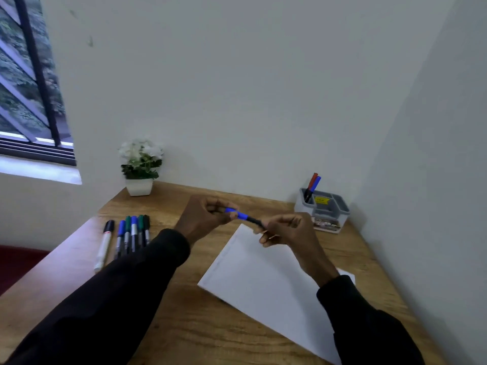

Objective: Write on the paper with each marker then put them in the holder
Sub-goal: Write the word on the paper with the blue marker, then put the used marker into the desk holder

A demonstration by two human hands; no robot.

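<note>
A blue-capped marker (245, 216) is held above the top corner of the white paper (266, 280). My left hand (208, 216) pinches its blue cap end. My right hand (287, 230) grips its dark barrel. The grey holder (322, 206) stands at the back right of the wooden desk, with a red marker (313, 179) and a blue marker (316, 183) upright in its left compartment. Several more markers (133, 233) lie in a row on the desk's left side, and a white one with a black cap (105, 245) is leftmost.
A small white pot of white flowers (140, 167) stands at the back left of the desk (184, 325). Walls close in behind and on the right. A window (26, 88) is at the far left.
</note>
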